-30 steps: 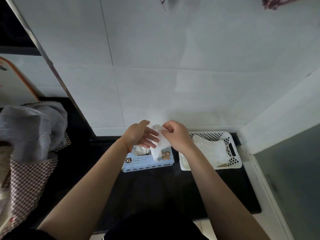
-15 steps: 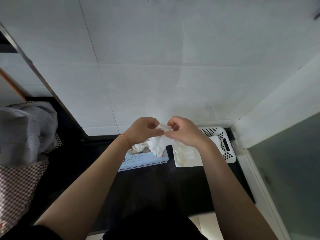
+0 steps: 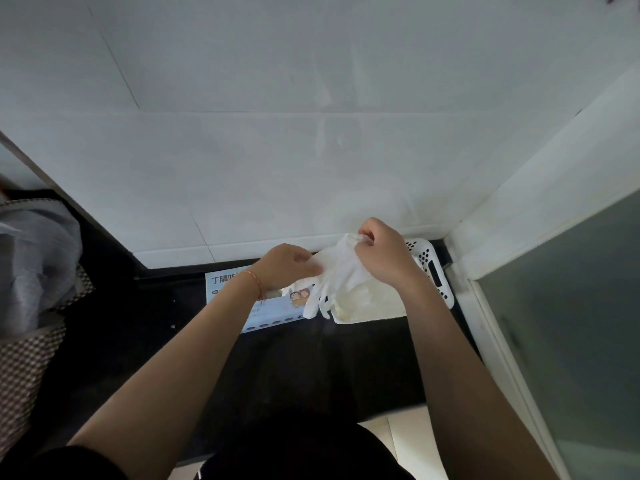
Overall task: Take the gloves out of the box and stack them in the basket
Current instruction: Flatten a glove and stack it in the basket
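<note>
A white glove (image 3: 337, 271) is stretched between both hands above the left end of the white perforated basket (image 3: 436, 275). My left hand (image 3: 285, 268) pinches its cuff edge on the left, and my right hand (image 3: 382, 252) grips the cuff higher on the right. The glove's fingers dangle down over the basket's front left corner. Pale gloves (image 3: 363, 299) lie stacked inside the basket. The light blue glove box (image 3: 266, 310) sits on the black counter just left of the basket, partly hidden by my left forearm.
A white tiled wall rises right behind the box and basket. A white frame with a frosted glass panel (image 3: 568, 341) stands close on the right. A checked bag holding grey cloth (image 3: 31, 271) sits at the far left on the black counter (image 3: 145, 341).
Both hands have carried the glove rightward from above the box to over the basket and pulled it wider apart. The camera view has shifted, so box and basket sit lower right.
</note>
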`<control>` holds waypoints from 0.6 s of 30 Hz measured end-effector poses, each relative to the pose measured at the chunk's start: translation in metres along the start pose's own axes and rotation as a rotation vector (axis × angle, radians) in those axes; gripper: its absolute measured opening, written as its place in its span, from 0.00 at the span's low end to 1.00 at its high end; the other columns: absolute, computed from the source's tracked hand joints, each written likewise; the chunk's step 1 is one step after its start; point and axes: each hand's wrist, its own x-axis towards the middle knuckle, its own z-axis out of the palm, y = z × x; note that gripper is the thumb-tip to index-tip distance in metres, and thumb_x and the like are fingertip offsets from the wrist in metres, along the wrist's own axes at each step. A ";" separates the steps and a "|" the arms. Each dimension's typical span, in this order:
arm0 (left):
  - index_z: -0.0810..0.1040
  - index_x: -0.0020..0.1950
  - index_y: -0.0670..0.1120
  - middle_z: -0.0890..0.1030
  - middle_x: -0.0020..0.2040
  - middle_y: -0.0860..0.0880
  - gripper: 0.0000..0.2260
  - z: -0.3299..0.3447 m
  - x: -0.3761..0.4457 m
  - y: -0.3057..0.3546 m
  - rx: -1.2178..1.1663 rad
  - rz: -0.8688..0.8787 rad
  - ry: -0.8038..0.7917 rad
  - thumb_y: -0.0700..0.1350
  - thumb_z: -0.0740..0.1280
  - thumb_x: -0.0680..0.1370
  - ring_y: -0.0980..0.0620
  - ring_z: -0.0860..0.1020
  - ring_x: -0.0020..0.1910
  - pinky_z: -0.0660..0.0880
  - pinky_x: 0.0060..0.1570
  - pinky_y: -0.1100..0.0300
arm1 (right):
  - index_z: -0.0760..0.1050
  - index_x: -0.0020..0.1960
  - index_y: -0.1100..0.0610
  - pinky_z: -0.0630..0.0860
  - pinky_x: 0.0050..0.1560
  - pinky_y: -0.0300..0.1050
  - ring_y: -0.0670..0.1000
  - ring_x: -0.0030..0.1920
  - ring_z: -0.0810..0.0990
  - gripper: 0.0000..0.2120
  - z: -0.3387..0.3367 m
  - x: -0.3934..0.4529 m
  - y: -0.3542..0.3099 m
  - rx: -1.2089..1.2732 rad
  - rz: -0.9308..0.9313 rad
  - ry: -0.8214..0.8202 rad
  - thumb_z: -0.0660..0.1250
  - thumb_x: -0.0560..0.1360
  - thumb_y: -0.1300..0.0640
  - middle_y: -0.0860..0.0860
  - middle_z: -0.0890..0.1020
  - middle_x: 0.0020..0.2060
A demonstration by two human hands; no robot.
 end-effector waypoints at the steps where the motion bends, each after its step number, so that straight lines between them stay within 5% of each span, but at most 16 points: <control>1: 0.73 0.33 0.45 0.68 0.28 0.54 0.15 0.004 0.004 0.001 -0.018 0.003 0.003 0.48 0.69 0.78 0.56 0.65 0.29 0.63 0.34 0.62 | 0.67 0.43 0.55 0.63 0.34 0.41 0.48 0.35 0.67 0.05 -0.001 0.000 0.005 0.033 0.034 -0.016 0.58 0.77 0.60 0.47 0.70 0.36; 5: 0.68 0.31 0.47 0.66 0.29 0.53 0.16 0.009 0.009 0.004 -0.325 -0.009 -0.011 0.44 0.66 0.78 0.54 0.65 0.28 0.63 0.34 0.59 | 0.69 0.41 0.54 0.63 0.37 0.45 0.49 0.35 0.68 0.07 -0.006 0.000 0.014 0.238 0.128 -0.066 0.63 0.76 0.53 0.46 0.69 0.33; 8: 0.76 0.35 0.46 0.72 0.31 0.52 0.11 0.004 0.016 0.008 -0.397 0.001 -0.043 0.50 0.69 0.74 0.54 0.70 0.31 0.67 0.34 0.61 | 0.74 0.41 0.56 0.65 0.37 0.42 0.47 0.33 0.69 0.09 -0.008 0.005 0.027 0.385 0.215 -0.023 0.65 0.77 0.52 0.46 0.70 0.30; 11: 0.81 0.41 0.43 0.78 0.34 0.53 0.10 0.009 0.035 0.013 -0.262 -0.005 -0.013 0.49 0.71 0.76 0.57 0.76 0.34 0.72 0.37 0.65 | 0.75 0.43 0.61 0.69 0.34 0.41 0.48 0.33 0.73 0.12 -0.006 0.011 0.058 0.424 0.272 0.041 0.63 0.77 0.52 0.49 0.74 0.32; 15: 0.80 0.40 0.39 0.75 0.32 0.51 0.10 0.043 0.069 0.005 0.047 -0.037 -0.044 0.46 0.73 0.75 0.55 0.72 0.31 0.69 0.35 0.65 | 0.66 0.37 0.55 0.67 0.33 0.41 0.49 0.32 0.69 0.14 0.001 0.021 0.117 0.230 0.377 0.040 0.60 0.79 0.51 0.50 0.69 0.31; 18: 0.79 0.36 0.46 0.75 0.31 0.53 0.08 0.067 0.092 0.002 0.130 -0.053 0.000 0.45 0.72 0.75 0.55 0.73 0.31 0.71 0.36 0.63 | 0.70 0.43 0.56 0.66 0.34 0.41 0.49 0.36 0.72 0.11 0.008 0.027 0.151 0.146 0.418 0.047 0.59 0.81 0.50 0.49 0.72 0.34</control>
